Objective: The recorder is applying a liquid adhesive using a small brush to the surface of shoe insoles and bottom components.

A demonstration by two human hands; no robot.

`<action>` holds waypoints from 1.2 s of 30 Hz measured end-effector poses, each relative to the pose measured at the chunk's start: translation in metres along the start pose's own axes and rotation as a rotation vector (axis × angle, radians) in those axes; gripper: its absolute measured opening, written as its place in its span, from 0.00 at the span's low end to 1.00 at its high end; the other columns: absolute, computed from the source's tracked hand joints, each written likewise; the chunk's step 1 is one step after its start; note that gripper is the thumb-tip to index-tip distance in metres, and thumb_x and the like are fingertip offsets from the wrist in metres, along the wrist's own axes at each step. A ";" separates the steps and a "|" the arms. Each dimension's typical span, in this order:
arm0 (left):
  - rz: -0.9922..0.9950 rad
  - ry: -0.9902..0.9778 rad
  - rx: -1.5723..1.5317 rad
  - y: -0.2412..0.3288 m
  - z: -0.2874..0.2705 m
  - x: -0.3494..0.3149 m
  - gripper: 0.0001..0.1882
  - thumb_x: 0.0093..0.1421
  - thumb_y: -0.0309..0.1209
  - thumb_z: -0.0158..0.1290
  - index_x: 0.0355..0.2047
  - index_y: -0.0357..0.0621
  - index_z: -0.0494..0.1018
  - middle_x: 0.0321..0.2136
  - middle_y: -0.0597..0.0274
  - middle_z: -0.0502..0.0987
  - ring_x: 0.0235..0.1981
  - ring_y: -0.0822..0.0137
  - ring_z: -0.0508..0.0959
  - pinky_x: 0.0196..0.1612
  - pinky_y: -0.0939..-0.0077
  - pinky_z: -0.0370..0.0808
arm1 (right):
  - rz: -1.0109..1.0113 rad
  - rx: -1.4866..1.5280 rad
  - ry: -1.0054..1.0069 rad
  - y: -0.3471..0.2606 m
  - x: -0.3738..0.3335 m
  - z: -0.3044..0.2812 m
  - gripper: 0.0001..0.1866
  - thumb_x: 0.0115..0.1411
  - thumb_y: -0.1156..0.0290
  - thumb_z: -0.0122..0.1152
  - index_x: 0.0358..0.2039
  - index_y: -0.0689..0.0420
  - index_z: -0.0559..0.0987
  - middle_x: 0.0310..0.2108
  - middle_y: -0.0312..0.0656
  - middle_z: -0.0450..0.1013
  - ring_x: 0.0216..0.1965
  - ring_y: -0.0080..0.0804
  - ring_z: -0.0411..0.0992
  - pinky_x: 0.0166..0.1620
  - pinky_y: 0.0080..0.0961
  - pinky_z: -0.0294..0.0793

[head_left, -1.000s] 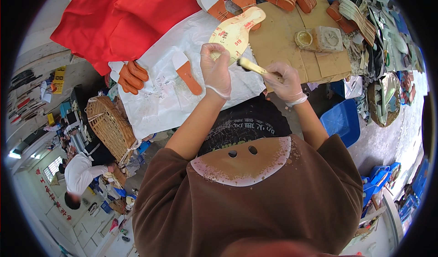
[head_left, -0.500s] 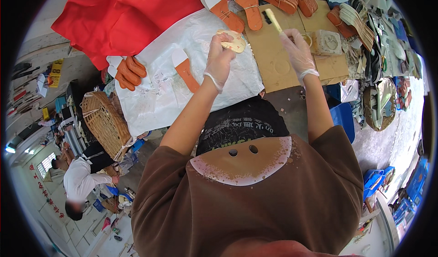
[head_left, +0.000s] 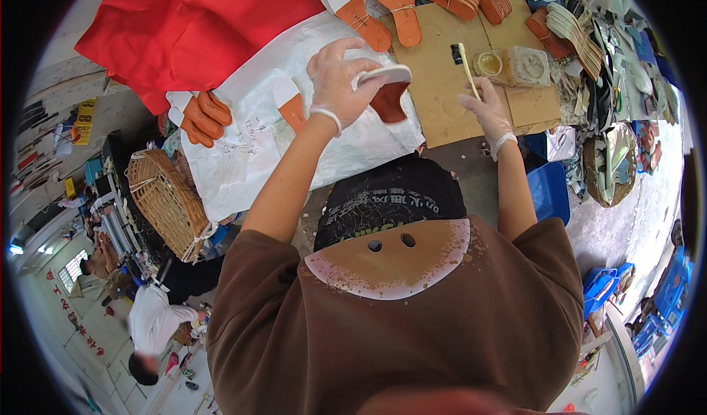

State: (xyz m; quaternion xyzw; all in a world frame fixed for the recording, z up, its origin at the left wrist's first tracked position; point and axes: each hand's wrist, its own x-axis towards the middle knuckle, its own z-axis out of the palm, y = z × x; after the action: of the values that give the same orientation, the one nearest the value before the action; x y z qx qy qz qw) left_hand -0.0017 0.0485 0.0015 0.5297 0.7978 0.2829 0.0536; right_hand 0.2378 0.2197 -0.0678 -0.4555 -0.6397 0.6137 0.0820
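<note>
My left hand (head_left: 340,82), in a thin clear glove, is closed on a shoe insole (head_left: 390,104) and holds it tilted above the white sheet (head_left: 353,146). The insole's rim is white and its visible face is reddish brown. My right hand (head_left: 489,111), gloved too, grips a small brush (head_left: 466,63) by its pale handle, black bristles pointing away from me. Beside the bristles, on the cardboard (head_left: 434,83), stands a jar (head_left: 487,64) with something yellowish in it. Another insole (head_left: 290,104), white and tan, lies partly hidden behind my left hand.
Bundled insoles (head_left: 361,13) line the far edge, with a small pile (head_left: 202,117) at the left. Red cloth (head_left: 199,32) covers the far left. A pale block (head_left: 532,67) stands by the jar. A wicker basket (head_left: 158,201) and a person in white (head_left: 158,315) are left.
My left hand has moved slightly away and left, and the insole has turned to show its reddish-brown face. My right hand has come nearer to me, and the brush now points more steeply away.
</note>
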 end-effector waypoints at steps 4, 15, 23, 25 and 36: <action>-0.068 -0.115 -0.188 -0.009 0.017 0.013 0.14 0.50 0.40 0.61 0.35 0.49 0.82 0.49 0.67 0.73 0.57 0.60 0.66 0.62 0.62 0.53 | -0.068 0.082 -0.041 -0.053 -0.019 0.027 0.25 0.50 0.63 0.70 0.46 0.55 0.70 0.40 0.34 0.69 0.38 0.26 0.67 0.45 0.26 0.67; -0.374 -0.285 -0.842 0.003 0.025 0.016 0.27 0.49 0.36 0.66 0.49 0.40 0.73 0.49 0.60 0.72 0.54 0.66 0.69 0.59 0.69 0.65 | -0.394 0.103 0.043 -0.093 0.020 0.054 0.16 0.52 0.75 0.67 0.39 0.56 0.71 0.33 0.35 0.70 0.36 0.22 0.69 0.41 0.22 0.71; -0.748 -0.376 -1.181 -0.007 0.044 -0.013 0.22 0.50 0.29 0.64 0.44 0.32 0.75 0.38 0.56 0.79 0.40 0.69 0.78 0.48 0.77 0.72 | -0.377 0.093 0.117 -0.081 0.044 0.053 0.15 0.53 0.70 0.68 0.38 0.54 0.72 0.34 0.34 0.69 0.36 0.25 0.68 0.42 0.25 0.70; -0.810 -0.413 -1.139 -0.012 0.045 -0.015 0.20 0.49 0.27 0.64 0.42 0.31 0.76 0.36 0.56 0.80 0.38 0.69 0.78 0.46 0.77 0.73 | -0.426 -0.003 0.150 -0.080 0.047 0.046 0.14 0.54 0.68 0.67 0.38 0.55 0.73 0.34 0.34 0.69 0.36 0.25 0.68 0.42 0.25 0.70; -0.868 -0.463 -1.190 -0.041 0.039 -0.035 0.15 0.48 0.24 0.63 0.37 0.31 0.77 0.32 0.57 0.79 0.33 0.69 0.78 0.42 0.77 0.74 | -0.730 -0.982 0.074 -0.072 0.040 0.049 0.10 0.61 0.58 0.57 0.37 0.50 0.74 0.34 0.44 0.72 0.30 0.48 0.73 0.32 0.41 0.72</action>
State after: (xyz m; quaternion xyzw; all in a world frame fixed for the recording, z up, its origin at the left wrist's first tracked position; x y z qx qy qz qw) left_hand -0.0052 0.0217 -0.0591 0.0970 0.6159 0.4998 0.6012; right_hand 0.1477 0.2250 -0.0355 -0.2127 -0.9592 0.1632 0.0898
